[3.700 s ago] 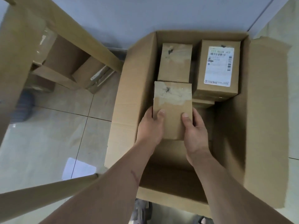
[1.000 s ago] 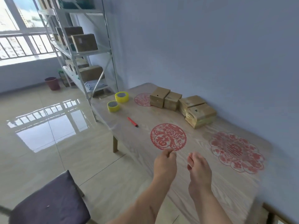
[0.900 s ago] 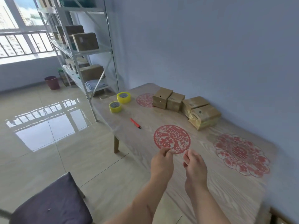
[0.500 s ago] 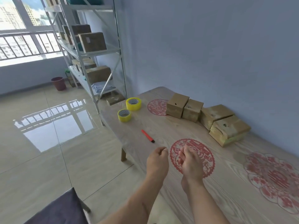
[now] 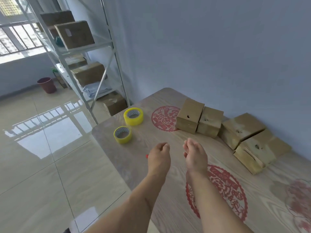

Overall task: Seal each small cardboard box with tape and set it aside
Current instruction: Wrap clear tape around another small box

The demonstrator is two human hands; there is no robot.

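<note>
Two bare hands held out above the pale wood-grain bench (image 5: 134, 163) at frame centre, left hand (image 5: 159, 158) and right hand (image 5: 195, 155) both loosely curled, released, grasping nothing. Two yellow rolls of clear packing tape (image 5: 133, 116) lying flat at the bench's upper-left end, near each other. Small brown cardboard boxes (image 5: 190, 116) ranged along the blue-grey wall (image 5: 210, 47) at centre right, some touching. Red paper-cut medallion (image 5: 223, 189) under the right forearm. Grey metal shelving (image 5: 107, 52) stacked with cartons, upper left.
</note>
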